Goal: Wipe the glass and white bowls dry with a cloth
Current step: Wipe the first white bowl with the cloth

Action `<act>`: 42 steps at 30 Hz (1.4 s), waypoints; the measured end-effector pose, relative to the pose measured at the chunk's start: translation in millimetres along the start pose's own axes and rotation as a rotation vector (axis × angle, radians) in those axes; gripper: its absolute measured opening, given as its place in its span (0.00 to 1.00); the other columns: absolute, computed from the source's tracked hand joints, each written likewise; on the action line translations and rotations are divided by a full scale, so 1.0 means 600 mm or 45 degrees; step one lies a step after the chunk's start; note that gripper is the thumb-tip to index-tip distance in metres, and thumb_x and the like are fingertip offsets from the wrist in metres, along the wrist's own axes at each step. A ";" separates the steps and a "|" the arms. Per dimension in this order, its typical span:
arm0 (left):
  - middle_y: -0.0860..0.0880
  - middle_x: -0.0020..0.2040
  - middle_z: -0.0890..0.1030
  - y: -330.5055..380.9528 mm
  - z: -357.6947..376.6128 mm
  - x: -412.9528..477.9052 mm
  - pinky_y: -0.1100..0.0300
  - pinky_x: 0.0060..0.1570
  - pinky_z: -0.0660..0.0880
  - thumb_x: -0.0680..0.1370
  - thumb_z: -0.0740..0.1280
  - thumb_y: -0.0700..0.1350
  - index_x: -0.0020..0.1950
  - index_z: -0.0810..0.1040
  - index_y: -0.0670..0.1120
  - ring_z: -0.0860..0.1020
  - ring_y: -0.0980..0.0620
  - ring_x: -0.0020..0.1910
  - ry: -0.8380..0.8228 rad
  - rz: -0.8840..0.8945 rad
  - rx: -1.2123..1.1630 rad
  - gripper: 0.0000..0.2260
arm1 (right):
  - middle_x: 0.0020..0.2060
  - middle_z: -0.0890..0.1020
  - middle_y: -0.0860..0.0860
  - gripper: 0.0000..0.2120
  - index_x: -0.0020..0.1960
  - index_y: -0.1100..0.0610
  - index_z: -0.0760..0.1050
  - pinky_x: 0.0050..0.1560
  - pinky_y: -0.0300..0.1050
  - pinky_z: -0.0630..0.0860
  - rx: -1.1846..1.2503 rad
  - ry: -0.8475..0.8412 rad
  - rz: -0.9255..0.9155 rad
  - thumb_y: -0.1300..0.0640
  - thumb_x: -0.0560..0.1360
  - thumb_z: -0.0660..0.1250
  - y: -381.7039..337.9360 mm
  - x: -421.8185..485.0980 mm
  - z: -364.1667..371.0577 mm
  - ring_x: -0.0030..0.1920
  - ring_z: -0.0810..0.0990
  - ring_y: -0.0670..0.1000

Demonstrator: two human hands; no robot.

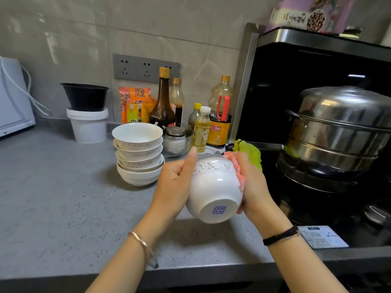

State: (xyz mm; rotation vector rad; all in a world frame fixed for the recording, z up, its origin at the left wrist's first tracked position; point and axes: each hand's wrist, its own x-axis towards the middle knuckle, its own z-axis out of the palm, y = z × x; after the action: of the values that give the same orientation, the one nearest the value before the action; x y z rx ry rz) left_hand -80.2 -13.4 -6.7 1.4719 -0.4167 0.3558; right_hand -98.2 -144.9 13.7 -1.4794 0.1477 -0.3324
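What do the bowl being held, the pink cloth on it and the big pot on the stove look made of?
The bowl is likely glazed ceramic: glossy white, a printed blue mark under the foot, a fine pattern near the rim. The cloth is soft pink fabric, matte and ruffled at the edge; fibre unclear. The pot is probably stainless steel, polished and mirror-bright.

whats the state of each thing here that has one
white bowl: held off the counter, tipped, base toward camera
pink cloth: pressed on the bowl's side
left hand: grips the bowl
right hand: holds the cloth
bowl stack: nested, upright
steamer pot: lid on
bottles: capped
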 end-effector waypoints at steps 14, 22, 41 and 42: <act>0.51 0.20 0.69 0.010 -0.025 -0.161 0.65 0.22 0.62 0.75 0.58 0.58 0.21 0.68 0.49 0.67 0.58 0.21 0.393 -0.008 -0.015 0.24 | 0.67 0.69 0.37 0.17 0.64 0.38 0.66 0.71 0.43 0.63 -0.751 -0.083 -0.745 0.37 0.79 0.49 0.082 -0.177 0.044 0.70 0.64 0.38; 0.49 0.23 0.68 0.003 -0.014 -0.191 0.59 0.26 0.63 0.76 0.57 0.59 0.25 0.64 0.45 0.68 0.56 0.24 0.474 -0.048 -0.100 0.24 | 0.65 0.74 0.35 0.14 0.61 0.31 0.72 0.70 0.51 0.66 -0.329 -0.213 -0.527 0.41 0.79 0.54 0.083 -0.170 0.009 0.68 0.68 0.37; 0.45 0.26 0.74 0.023 -0.014 -0.201 0.64 0.26 0.70 0.73 0.61 0.58 0.33 0.71 0.39 0.75 0.53 0.25 0.354 -0.258 -0.454 0.22 | 0.28 0.70 0.50 0.20 0.34 0.57 0.71 0.31 0.37 0.68 -0.076 -0.344 -0.490 0.41 0.72 0.62 0.046 -0.184 -0.013 0.30 0.71 0.46; 0.43 0.28 0.75 0.020 -0.015 -0.202 0.62 0.27 0.71 0.73 0.61 0.58 0.35 0.72 0.38 0.77 0.51 0.26 0.353 -0.284 -0.481 0.22 | 0.29 0.73 0.53 0.23 0.36 0.63 0.74 0.32 0.36 0.71 -0.051 -0.322 -0.433 0.42 0.71 0.64 0.044 -0.183 -0.016 0.31 0.74 0.48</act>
State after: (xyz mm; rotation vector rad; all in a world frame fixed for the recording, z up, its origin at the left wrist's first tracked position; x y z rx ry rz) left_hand -191.8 -0.9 -54.2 1.0677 -0.0867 0.2789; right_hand -201.4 -118.9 -25.0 -1.5727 -0.3048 -0.4137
